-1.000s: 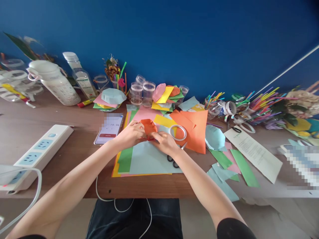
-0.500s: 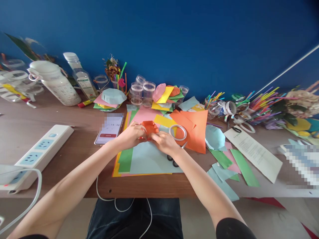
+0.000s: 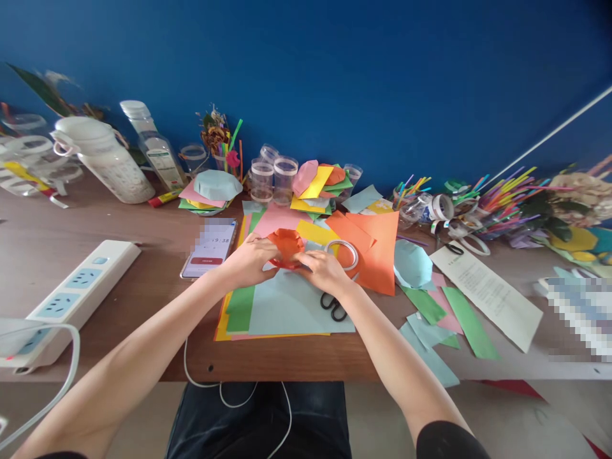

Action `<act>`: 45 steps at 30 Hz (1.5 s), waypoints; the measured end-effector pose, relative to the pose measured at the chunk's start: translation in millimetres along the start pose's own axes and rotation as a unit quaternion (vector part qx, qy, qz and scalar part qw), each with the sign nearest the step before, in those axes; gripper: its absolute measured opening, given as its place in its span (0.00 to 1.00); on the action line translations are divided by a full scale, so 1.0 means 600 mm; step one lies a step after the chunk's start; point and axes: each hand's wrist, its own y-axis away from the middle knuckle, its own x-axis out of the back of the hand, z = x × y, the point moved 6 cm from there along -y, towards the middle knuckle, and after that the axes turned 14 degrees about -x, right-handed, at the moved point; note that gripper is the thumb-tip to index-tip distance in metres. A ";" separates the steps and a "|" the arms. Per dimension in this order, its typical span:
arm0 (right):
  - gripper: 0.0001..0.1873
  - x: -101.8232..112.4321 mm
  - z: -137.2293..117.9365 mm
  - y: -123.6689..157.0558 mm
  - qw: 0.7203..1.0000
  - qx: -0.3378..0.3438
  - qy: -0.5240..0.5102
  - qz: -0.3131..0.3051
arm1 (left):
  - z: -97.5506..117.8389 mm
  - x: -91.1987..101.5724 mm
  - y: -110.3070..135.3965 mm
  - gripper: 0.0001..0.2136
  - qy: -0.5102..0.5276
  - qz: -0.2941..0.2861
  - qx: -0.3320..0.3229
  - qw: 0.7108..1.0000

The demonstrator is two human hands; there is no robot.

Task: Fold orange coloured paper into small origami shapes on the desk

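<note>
A small orange-red folded paper bowl [image 3: 287, 245] is between my two hands, above stacked coloured paper sheets. My left hand [image 3: 252, 260] grips its left rim, fingers along the far side and thumb low in front. On its right front edge, my right hand [image 3: 321, 268] is closed with the fingertips pressed on the paper. Below my hands lies a pale blue sheet [image 3: 287, 309] over green, yellow and pink ones. Black-handled scissors [image 3: 333, 307] lie beneath my right wrist, their blades mostly hidden. A roll of white tape [image 3: 352, 262] rests just beyond that hand.
Orange sheets [image 3: 382, 248], a light blue paper bowl [image 3: 412, 264] and green strips [image 3: 471, 322] lie to the right. A phone [image 3: 213, 248] and power strip [image 3: 81, 293] are on the left. Clear cups [image 3: 285, 182] and a white bottle [image 3: 105, 159] stand behind.
The orange bowl has turned and shows more of its open inside. My left fingers have shifted along its rim, and my right hand has moved slightly. The rest has stayed put.
</note>
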 end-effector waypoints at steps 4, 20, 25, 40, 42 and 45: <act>0.09 -0.001 -0.004 -0.001 1.000 0.001 0.008 0.010 | 0.013 -0.005 -0.008 0.09 -0.042 0.014 -0.021 0.999; 0.12 -0.003 -0.007 -0.002 1.000 -0.018 0.009 0.004 | 0.009 -0.024 -0.013 0.12 -0.066 0.018 -0.054 0.996; 0.14 -0.005 -0.007 -0.002 1.000 -0.020 0.017 -0.003 | 0.010 -0.026 -0.016 0.12 -0.081 -0.002 -0.056 0.995; 0.14 0.004 -0.021 0.003 0.997 0.025 0.030 0.069 | 0.021 -0.019 -0.018 0.12 -0.142 0.007 -0.060 0.988; 0.14 -0.002 -0.019 0.001 0.998 0.021 0.018 0.062 | 0.021 -0.017 -0.018 0.10 -0.135 0.012 -0.052 0.989; 0.12 -0.007 -0.009 0.000 0.998 0.015 -0.003 0.056 | 0.015 -0.009 -0.010 0.08 -0.113 0.016 -0.055 0.992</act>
